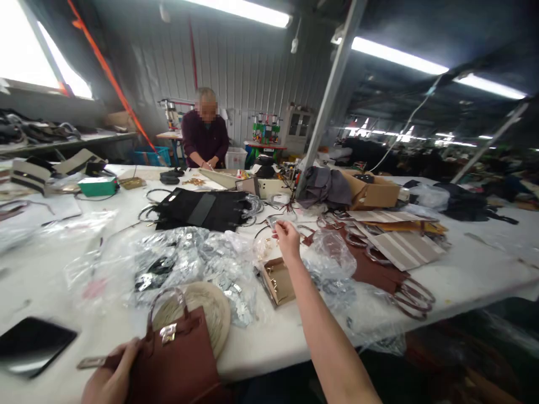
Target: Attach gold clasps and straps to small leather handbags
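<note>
Low on the left, my left hand (108, 375) is closed round the side of a reddish-brown handbag (179, 356). The bag has a shiny metal clasp (168, 333) on its front and a plastic-wrapped handle (152, 306). A strap end with a metal tip (91, 363) sticks out beside that hand. My right hand (288, 238) reaches forward over the table, thumb and fingers pinched; what they hold is too small to make out. Just below it sits a small cardboard box (286, 287) with gold-coloured metal pieces inside. Behind the handbag lies a round cream pad (219, 317).
Clear plastic bags of metal parts (236, 294) spread across the middle. Black bag pieces (202, 209) lie beyond, brown bags (370, 269) to the right. A dark phone-like slab (36, 343) lies at left. A person (205, 132) works across the table near a metal post (332, 84).
</note>
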Tool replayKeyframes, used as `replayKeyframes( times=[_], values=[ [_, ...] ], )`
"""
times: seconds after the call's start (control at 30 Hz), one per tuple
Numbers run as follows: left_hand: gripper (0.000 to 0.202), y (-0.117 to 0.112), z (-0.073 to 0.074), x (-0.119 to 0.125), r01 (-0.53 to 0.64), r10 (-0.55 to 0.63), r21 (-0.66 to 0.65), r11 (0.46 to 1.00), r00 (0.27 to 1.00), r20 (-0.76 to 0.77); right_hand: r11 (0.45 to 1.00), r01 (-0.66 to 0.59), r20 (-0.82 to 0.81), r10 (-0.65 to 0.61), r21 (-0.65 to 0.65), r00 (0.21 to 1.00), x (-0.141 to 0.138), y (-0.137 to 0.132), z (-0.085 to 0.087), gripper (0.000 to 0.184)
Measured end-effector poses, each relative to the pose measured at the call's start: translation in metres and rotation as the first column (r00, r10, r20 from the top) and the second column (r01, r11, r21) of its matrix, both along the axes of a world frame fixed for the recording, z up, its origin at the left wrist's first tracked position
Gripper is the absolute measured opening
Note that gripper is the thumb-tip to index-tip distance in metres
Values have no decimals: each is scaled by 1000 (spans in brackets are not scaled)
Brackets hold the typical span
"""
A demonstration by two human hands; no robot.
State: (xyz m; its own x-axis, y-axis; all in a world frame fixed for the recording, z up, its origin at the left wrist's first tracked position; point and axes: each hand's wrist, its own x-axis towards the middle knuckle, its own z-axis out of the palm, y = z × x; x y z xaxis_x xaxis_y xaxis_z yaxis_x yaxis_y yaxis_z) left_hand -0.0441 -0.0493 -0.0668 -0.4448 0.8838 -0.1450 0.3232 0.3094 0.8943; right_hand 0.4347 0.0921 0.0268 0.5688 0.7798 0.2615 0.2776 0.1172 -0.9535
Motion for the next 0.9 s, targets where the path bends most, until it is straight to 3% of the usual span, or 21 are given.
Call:
replayKeyframes(
  times=[0.07, 0.13, 0.2, 0.27, 0.33, 0.37, 0.47, 0.6, 0.8, 0.9],
  values=[
    [52, -4, -3, 1, 27, -23, -25, 999, 992, 126, 989, -136, -98, 140, 50, 985, -42, -29, -1, 52],
    [61, -10, -4, 6, 25, -28, 12, 1000, 953, 301, 933, -343, -255, 359, 107, 898, -97, -66, -5, 44],
    [65, -15, -4, 12, -40, 6, 71, 997, 907, 420, 820, -555, -396, 560, 141, 727, -154, -105, -9, 36],
    [63, -21, -2, 17, -30, -27, 103, 994, 859, 511, 690, -716, -431, 679, 101, 594, -204, -139, -15, 33],
    [60, -30, 2, 19, 15, -82, 117, 993, 800, 594, 600, -800, -398, 743, 37, 539, -240, -159, -25, 34],
    [60, -35, 4, 19, 39, -105, 118, 992, 772, 626, 579, -815, -373, 758, 8, 534, -253, -164, -32, 36],
    [64, -49, 10, 13, 95, -126, 84, 992, 692, 711, 579, -812, -304, 763, -73, 571, -271, -163, -55, 42],
    [77, -61, 13, 0, 113, -90, 29, 993, 583, 807, 562, -819, -245, 783, -117, 572, -270, -159, -73, 45],
    [74, -72, 14, -9, 172, -192, 115, 978, 550, 813, 490, -867, -273, 825, -93, 495, -267, -165, -65, 41],
    [73, -75, 15, -8, 168, -216, 151, 974, 500, 839, 510, -855, -238, 822, -99, 518, -271, -165, -49, 39]
  ],
)
